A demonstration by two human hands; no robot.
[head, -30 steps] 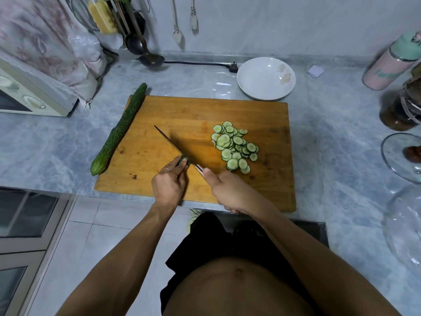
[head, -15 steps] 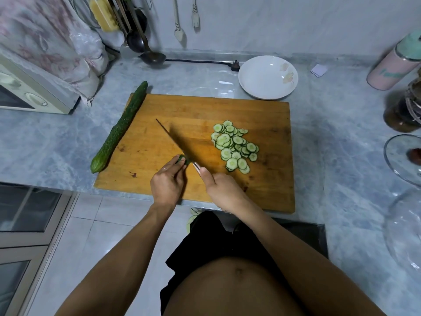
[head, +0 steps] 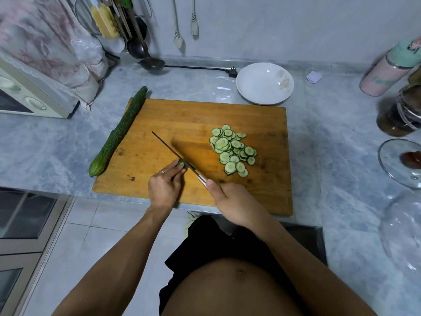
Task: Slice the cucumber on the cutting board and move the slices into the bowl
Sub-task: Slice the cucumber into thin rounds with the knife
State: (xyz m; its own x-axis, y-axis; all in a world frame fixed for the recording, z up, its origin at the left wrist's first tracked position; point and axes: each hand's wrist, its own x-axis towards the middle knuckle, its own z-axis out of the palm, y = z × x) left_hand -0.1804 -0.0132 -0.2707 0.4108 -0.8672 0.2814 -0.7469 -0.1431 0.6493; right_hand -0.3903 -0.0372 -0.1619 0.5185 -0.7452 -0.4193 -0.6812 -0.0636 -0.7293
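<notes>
Head view: a short cucumber stub [head: 182, 163] is pinched by the left hand [head: 164, 187] on the cutting board [head: 159, 115], and the knife [head: 175, 155] is gripped at its handle by the right hand [head: 234, 202], blade laid against the stub. A pile of slices [head: 232, 149] is already heaped to the right of the blade. The bowl [head: 265, 83] beyond the board is seen empty, so no transfer is judged done. A whole cucumber [head: 118, 132] is left uncut along the board's left edge.
</notes>
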